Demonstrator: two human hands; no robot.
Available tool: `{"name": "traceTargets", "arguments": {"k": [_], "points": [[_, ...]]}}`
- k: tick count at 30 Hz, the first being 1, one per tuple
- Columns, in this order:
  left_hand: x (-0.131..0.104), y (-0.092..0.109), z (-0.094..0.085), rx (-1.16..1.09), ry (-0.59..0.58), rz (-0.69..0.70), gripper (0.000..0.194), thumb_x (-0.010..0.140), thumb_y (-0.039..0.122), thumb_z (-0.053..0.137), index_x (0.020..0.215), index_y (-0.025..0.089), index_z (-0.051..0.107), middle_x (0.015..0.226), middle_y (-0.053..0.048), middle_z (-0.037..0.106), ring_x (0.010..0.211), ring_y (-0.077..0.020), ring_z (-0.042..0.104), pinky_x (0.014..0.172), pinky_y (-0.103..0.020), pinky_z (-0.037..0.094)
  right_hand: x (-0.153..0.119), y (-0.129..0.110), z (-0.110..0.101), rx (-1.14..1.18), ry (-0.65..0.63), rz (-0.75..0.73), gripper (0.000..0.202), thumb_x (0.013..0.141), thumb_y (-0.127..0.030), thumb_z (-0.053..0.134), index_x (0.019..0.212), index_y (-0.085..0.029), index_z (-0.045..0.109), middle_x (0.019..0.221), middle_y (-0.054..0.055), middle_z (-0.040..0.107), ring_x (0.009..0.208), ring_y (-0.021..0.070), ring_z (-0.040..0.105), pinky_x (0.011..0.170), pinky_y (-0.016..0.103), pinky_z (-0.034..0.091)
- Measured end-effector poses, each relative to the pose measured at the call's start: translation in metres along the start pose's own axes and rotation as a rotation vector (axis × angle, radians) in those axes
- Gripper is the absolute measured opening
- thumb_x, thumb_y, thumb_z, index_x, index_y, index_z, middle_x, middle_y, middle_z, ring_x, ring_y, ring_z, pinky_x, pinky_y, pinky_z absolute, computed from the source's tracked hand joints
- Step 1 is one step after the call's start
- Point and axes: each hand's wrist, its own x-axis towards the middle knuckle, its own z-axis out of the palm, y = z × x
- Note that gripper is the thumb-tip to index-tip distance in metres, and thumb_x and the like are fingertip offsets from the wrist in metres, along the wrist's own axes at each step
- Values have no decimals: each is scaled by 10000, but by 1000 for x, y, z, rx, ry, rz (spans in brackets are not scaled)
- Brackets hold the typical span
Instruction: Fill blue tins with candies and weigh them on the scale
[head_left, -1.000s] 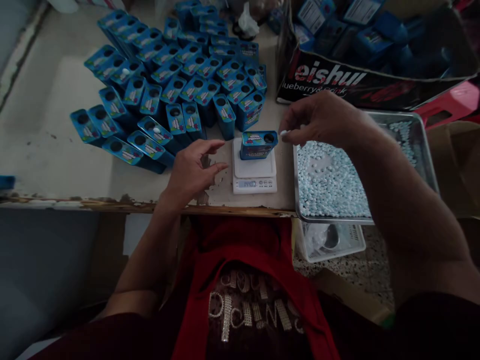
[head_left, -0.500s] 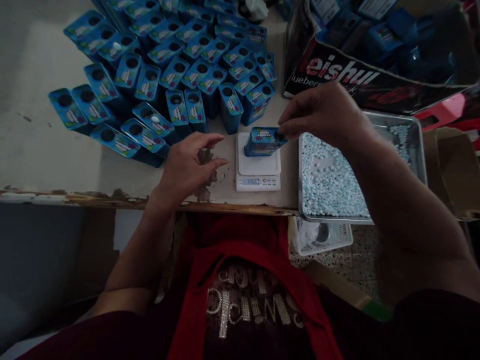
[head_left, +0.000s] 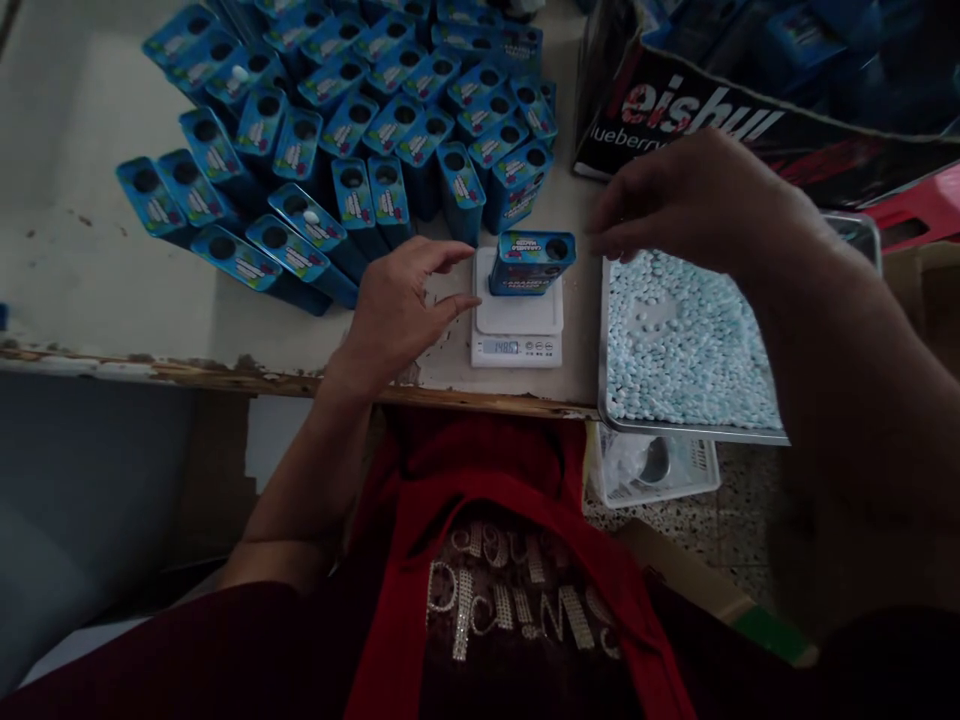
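Note:
A blue tin [head_left: 531, 264] with a round hole in its top stands upright on the white digital scale [head_left: 517, 352], whose display is lit. Just left of the scale, my left hand [head_left: 409, 308] is spread, thumb and fingers apart, holding nothing. My right hand [head_left: 667, 205] hovers to the right of the tin, not touching it; its fingertips are blurred, and whether anything is between them cannot be made out. Beneath and beyond that hand lies a metal tray [head_left: 604, 350] of small pale-blue candies [head_left: 682, 350], partly covered by my right arm.
Many open-holed blue tins [head_left: 390, 200] stand in rows at the back left. A black cardboard box [head_left: 675, 120] holding more blue tins is at the back right. Below the table edge sits a white basket [head_left: 709, 480]. Something red [head_left: 915, 210] lies right of the tray.
My right hand has moved right, away from the tin's hole. My left hand has come closer to the scale. The camera view has shifted slightly.

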Motion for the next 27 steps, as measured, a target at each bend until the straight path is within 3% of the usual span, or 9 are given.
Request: {"name": "traceTargets", "arguments": {"k": [3,8,12,15,17,19,22,24,27], "points": [[-3,-4,-2,16,-5,-2,452,1072,562,803,1375,226,804,1284,-89,841,1153,-270,804,1014,-407,672,7,-20,4,-197,3,-63,253,796,0,942,813,-244,876,591,-55,697,586,107,608,609,281,451],[-11,-19,-8,26,-4,-11,536,1089,680,721,1365,228,806,1226,-104,827,1127,-287,805,993,-447,677,14,-31,17,-450,22,-172,206,807,-66,916,841,-264,868,743,-14,768,801,220,752,876,384,546],[-12,-21,-10,-15,-38,-12,598,1086,727,703,1381,215,793,1265,-111,812,1119,-281,796,974,-452,682,9,-39,22,-481,45,-167,152,838,-135,915,898,-268,876,816,3,811,916,288,806,1003,454,572],[-11,-19,-12,-24,-65,-26,559,1085,690,723,1389,225,784,1293,-88,807,1101,-257,787,980,-442,688,-1,-34,15,-470,167,-155,134,859,-178,916,977,-241,900,924,32,865,956,291,828,1011,451,592],[-11,-19,-15,-26,-54,-38,490,1065,619,773,1373,238,790,1284,-73,806,1088,-257,790,967,-445,695,-11,-14,9,-509,270,-102,124,893,-199,880,1013,-216,907,972,66,881,985,308,839,1011,458,599],[-13,-21,-17,-26,-45,-57,403,1041,517,819,1356,267,797,1276,-64,804,1100,-267,797,971,-452,698,-26,23,6,-574,247,6,125,916,-230,850,1028,-223,904,956,72,877,970,322,841,962,464,612],[-16,-23,-19,-13,-40,-88,341,1004,373,856,1333,299,804,1275,-56,806,1110,-275,804,1000,-466,695,-63,94,19,-621,-78,165,288,851,-352,940,1121,-267,890,979,58,874,918,336,827,833,457,639],[-17,-23,-20,2,-47,-100,363,966,314,884,1322,288,812,1269,-54,814,1100,-275,807,990,-470,694,-93,134,39,-632,-165,101,477,865,-403,937,1315,-270,853,1225,112,868,1116,384,815,933,503,663],[-16,-21,-19,32,-55,-112,397,926,277,917,1312,270,824,1249,-56,824,1099,-270,805,989,-464,691,-132,167,71,-607,-84,-6,693,905,-426,887,1554,-251,719,1437,176,779,1304,422,741,1071,556,645]]}}
